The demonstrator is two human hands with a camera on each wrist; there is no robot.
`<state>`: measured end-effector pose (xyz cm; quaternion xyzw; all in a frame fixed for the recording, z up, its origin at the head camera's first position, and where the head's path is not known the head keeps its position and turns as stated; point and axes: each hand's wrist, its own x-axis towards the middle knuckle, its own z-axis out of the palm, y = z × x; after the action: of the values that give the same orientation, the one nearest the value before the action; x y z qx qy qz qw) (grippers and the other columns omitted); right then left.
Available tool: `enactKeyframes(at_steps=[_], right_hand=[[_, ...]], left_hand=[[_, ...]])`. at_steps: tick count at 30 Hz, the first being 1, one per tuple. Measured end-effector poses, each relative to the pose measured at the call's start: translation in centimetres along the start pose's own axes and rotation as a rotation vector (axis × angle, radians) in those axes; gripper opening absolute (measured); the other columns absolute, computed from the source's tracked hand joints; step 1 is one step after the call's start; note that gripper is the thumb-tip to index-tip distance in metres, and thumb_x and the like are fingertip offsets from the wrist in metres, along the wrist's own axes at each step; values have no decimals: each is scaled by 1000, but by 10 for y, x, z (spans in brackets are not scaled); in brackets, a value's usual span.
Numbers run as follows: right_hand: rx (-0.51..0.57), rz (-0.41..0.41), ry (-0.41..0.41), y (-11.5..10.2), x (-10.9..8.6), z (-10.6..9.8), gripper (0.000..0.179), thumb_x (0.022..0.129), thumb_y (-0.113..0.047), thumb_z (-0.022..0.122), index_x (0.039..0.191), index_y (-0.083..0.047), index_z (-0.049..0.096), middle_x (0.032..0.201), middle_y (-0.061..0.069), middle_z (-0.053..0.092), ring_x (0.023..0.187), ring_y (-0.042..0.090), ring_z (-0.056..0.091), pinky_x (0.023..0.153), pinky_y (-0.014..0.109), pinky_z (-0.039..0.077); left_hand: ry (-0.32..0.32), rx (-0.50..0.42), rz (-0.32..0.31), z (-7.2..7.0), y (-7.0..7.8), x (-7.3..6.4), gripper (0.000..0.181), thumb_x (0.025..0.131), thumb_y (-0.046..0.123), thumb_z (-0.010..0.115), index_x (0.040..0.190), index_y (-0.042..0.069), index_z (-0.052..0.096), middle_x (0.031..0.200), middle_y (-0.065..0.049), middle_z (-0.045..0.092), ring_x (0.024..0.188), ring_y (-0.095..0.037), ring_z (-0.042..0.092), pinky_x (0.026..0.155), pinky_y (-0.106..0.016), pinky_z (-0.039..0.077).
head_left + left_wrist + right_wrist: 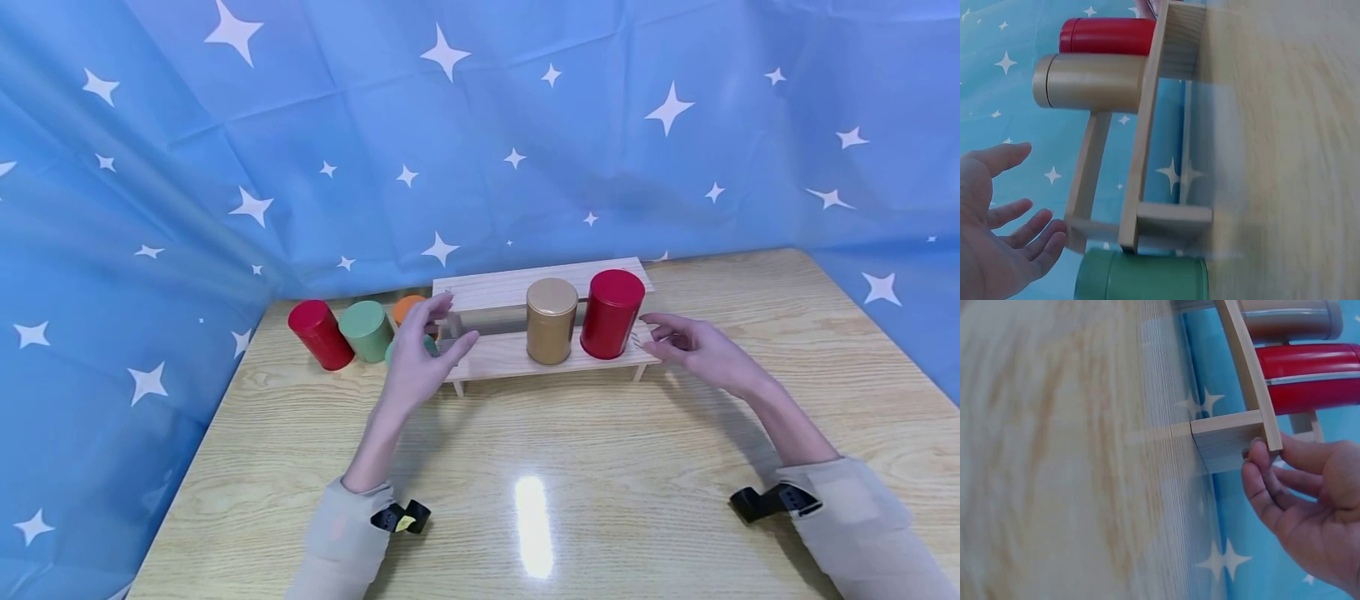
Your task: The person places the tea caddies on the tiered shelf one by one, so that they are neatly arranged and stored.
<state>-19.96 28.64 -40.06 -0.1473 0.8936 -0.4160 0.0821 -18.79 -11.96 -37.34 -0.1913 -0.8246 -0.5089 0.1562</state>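
A two-step wooden rack stands at the back of the table. On its lower step are a gold canister and a red canister, both upright. My right hand is at the rack's right end; in the right wrist view its thumb and fingers pinch the lower board's corner. Near the rack's left end hovers my left hand, thumb and fingers spread with nothing between them. The left wrist view shows that hand apart from the boards, with a green canister close by.
Left of the rack stand another red canister, a light green canister and an orange canister. A second green one is mostly hidden by my left hand. Behind the table hangs a blue star-patterned cloth.
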Motion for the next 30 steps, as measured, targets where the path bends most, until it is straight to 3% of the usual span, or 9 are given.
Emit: enactKeyframes(at_steps=[6, 11, 23, 30], right_hand=[[2, 4, -1, 1, 0, -1, 57, 102, -21, 62, 149, 5, 42, 120, 19, 63, 100, 27, 61, 79, 30, 54], [8, 3, -1, 0, 0, -1, 56, 102, -21, 62, 148, 5, 43, 119, 19, 63, 100, 27, 61, 78, 29, 55], [11, 1, 1, -1, 1, -1, 56, 102, -22, 62, 148, 5, 43, 119, 19, 63, 99, 27, 61, 78, 28, 54], [13, 4, -1, 0, 0, -1, 56, 102, -21, 62, 148, 5, 44, 119, 19, 63, 97, 26, 61, 78, 30, 55]], left_hand=[[17, 58, -19, -11, -9, -7, 59, 89, 16, 79, 140, 1, 54, 133, -15, 56, 116, -28, 53, 100, -47, 46], [21, 106, -53, -21, -15, -14, 59, 89, 18, 79, 139, 1, 54, 135, -14, 54, 122, -34, 52, 104, -48, 43], [-44, 218, -201, -41, -31, -28, 67, 87, 22, 80, 145, 4, 51, 140, -16, 46, 127, -33, 45, 105, -56, 41], [-121, 249, -300, -46, -36, -31, 79, 86, 26, 82, 150, 3, 42, 145, -18, 40, 132, -36, 42, 108, -58, 39]])
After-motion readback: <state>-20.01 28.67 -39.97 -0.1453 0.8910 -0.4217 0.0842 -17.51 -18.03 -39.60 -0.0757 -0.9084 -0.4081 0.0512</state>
